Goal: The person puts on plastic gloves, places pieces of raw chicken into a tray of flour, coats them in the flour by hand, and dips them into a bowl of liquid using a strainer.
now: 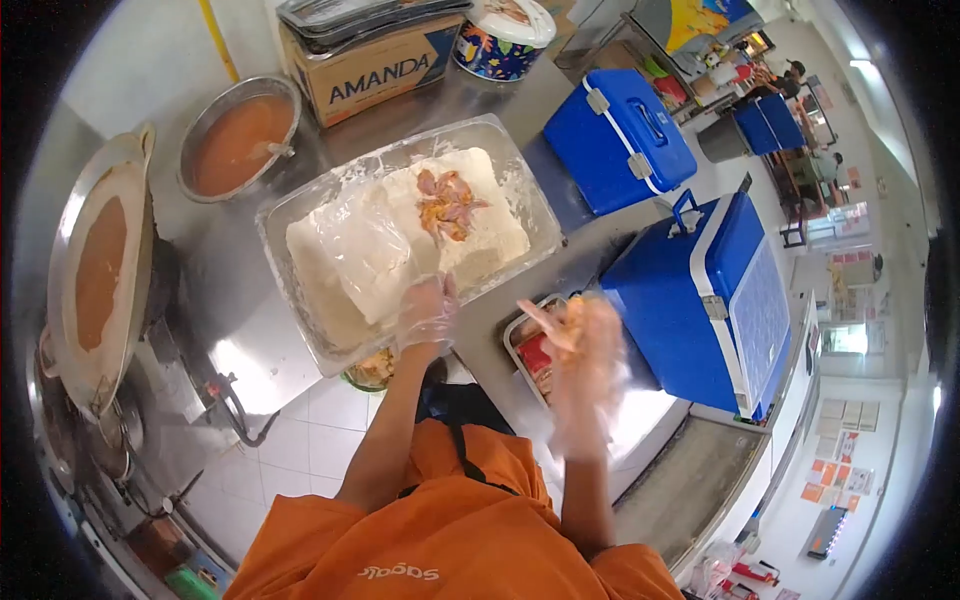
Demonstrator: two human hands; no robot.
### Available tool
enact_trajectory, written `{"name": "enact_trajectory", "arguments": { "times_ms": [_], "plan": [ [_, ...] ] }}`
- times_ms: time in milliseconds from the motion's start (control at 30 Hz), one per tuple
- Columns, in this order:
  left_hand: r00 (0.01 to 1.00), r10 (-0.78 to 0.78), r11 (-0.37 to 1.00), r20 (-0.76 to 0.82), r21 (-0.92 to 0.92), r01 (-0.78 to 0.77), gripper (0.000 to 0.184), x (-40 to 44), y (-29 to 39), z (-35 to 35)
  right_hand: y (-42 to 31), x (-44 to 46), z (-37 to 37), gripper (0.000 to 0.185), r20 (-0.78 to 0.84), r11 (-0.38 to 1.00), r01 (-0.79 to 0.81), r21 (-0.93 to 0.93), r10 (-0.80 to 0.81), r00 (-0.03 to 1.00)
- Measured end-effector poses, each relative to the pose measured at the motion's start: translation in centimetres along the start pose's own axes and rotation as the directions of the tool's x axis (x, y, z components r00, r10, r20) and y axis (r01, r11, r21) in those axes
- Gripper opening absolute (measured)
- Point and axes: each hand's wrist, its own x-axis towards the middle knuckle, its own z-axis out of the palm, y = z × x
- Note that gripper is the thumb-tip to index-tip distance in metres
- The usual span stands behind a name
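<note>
A metal tray (545,205) of white flour lies on the steel table, with several raw marinated chicken pieces (447,205) on the flour. A clear plastic bag (362,240) sits on the flour's left part. At the tray's near edge, my left hand (428,312), in a clear plastic glove, rests beside the bag with its fingers loosely apart; whether it touches the bag is unclear. My right hand (592,350), gloved and smeared by motion, grips raw chicken (550,325) above a smaller metal tray (520,335), which it partly hides.
A metal bowl of orange-brown liquid (290,90) stands behind left, near a large wok (65,270). An AMANDA carton (380,80) and patterned tub (503,45) are at the back. Two blue cooler boxes (610,130) flank the right side. People are in the far background.
</note>
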Motion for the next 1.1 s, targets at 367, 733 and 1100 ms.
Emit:
{"name": "enact_trajectory", "arguments": {
  "times_ms": [367, 733, 1100],
  "plan": [
    [0.998, -0.04, 0.999, 0.038, 0.016, 0.039, 0.04, 0.6, -1.1, 1.2, 9.5, 9.0, 8.0, 0.031, 0.122, 0.818, -0.083, 0.57, 0.015, 0.992],
    [0.992, 0.126, 0.984, -0.004, 0.13, -0.124, 0.031, 0.3, 0.1, 1.6, 33.7, -2.7, -4.1, 0.013, -0.2, 0.999, -0.006, 0.05, 0.016, 0.98],
    [0.698, 0.591, 0.802, 0.405, -0.2, -0.563, 0.018, -8.3, 12.0, 8.2, 39.0, 1.0, 5.5, 0.026, 0.158, 0.871, 0.095, -0.482, -0.021, 0.987]
  ]
}}
